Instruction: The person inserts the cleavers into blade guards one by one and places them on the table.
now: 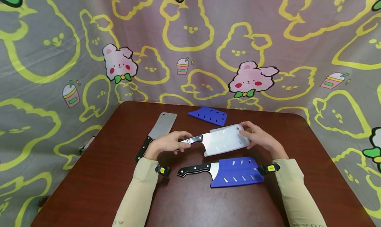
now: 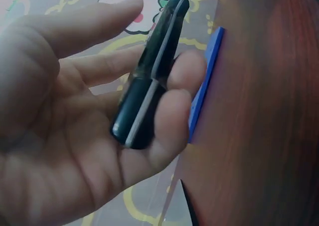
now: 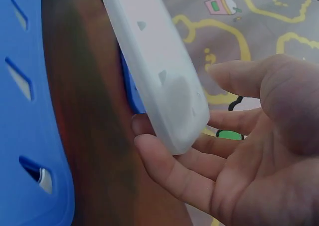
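Observation:
My left hand (image 1: 170, 142) holds a cleaver by its black riveted handle (image 1: 194, 139), its fingers curled round the butt in the left wrist view. A translucent white blade guard (image 1: 226, 141) covers most of that blade, with a strip of metal showing beside the handle. At the guard's far end, my right hand (image 1: 259, 136) grips it from behind and below, the fingers bent round its end (image 3: 182, 131). This cleaver is held slanted above the table. Just in front lies a second black-handled cleaver (image 1: 194, 169), its blade inside a blue guard (image 1: 230, 177).
A bare cleaver (image 1: 163, 125) lies at the left, its handle beside my left wrist. Toward the table's back edge rests a loose blue guard (image 1: 208, 115) with slots. A patterned cloth (image 1: 202, 61) hangs behind the brown table (image 1: 98, 187).

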{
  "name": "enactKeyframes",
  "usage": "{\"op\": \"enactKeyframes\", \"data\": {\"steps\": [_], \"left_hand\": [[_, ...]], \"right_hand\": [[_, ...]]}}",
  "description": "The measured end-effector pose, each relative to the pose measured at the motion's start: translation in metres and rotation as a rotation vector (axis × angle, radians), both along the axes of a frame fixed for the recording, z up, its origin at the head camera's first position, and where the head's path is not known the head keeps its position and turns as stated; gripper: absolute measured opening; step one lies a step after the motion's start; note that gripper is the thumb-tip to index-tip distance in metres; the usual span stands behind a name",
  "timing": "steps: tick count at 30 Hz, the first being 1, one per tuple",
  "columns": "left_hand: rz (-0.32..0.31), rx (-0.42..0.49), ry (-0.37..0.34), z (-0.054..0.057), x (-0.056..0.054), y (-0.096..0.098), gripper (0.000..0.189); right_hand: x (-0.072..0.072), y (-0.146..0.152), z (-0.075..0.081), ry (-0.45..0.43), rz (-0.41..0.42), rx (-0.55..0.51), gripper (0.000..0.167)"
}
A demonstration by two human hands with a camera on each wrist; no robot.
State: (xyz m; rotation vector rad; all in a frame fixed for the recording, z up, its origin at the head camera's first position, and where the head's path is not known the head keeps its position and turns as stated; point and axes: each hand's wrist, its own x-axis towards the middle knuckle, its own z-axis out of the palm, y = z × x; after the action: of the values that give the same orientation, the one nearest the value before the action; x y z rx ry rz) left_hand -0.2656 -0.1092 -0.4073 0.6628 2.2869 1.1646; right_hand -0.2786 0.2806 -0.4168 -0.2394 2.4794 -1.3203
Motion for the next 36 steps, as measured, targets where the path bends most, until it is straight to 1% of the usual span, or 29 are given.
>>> {"op": "enactKeyframes", "data": {"steps": [3, 7, 13, 16, 20, 22, 26, 31, 34, 36], "left_hand": [[0.0, -0.005, -0.007, -0.002, -0.001, 0.0, 0.045], [-0.004, -0.033, -0.007, -0.004, -0.001, 0.001, 0.045], [0.0, -0.063, -0.015, -0.005, -0.001, 0.001, 0.046], [-0.001, -0.067, 0.0, -0.005, -0.001, 0.0, 0.048], [-0.026, -0.067, 0.04, -0.003, 0.0, -0.001, 0.051], [-0.034, -0.067, 0.059, 0.001, 0.002, -0.002, 0.051], [-0.045, -0.071, 0.099, 0.01, 0.007, -0.003, 0.045], [-0.064, -0.082, 0.124, 0.023, 0.013, -0.006, 0.042], [-0.078, -0.103, 0.141, 0.026, 0.016, -0.011, 0.042], [-0.074, -0.118, 0.141, 0.028, 0.018, -0.016, 0.042]], "right_hand": [[0.0, 0.0, -0.003, -0.018, 0.003, 0.011, 0.054], [-0.001, 0.002, -0.006, -0.039, 0.013, 0.017, 0.054], [-0.002, 0.004, -0.008, -0.035, 0.033, 0.043, 0.059], [-0.002, 0.006, -0.008, -0.022, 0.038, 0.051, 0.059], [-0.003, 0.008, -0.009, -0.002, 0.045, 0.06, 0.057], [-0.002, 0.009, -0.009, 0.013, 0.048, 0.065, 0.056], [-0.002, 0.008, -0.007, 0.044, 0.053, 0.071, 0.053], [-0.002, 0.002, -0.003, 0.055, 0.081, 0.064, 0.053], [-0.003, -0.002, -0.003, 0.062, 0.107, 0.072, 0.053], [-0.006, -0.008, -0.003, 0.074, 0.129, 0.091, 0.051]]}}
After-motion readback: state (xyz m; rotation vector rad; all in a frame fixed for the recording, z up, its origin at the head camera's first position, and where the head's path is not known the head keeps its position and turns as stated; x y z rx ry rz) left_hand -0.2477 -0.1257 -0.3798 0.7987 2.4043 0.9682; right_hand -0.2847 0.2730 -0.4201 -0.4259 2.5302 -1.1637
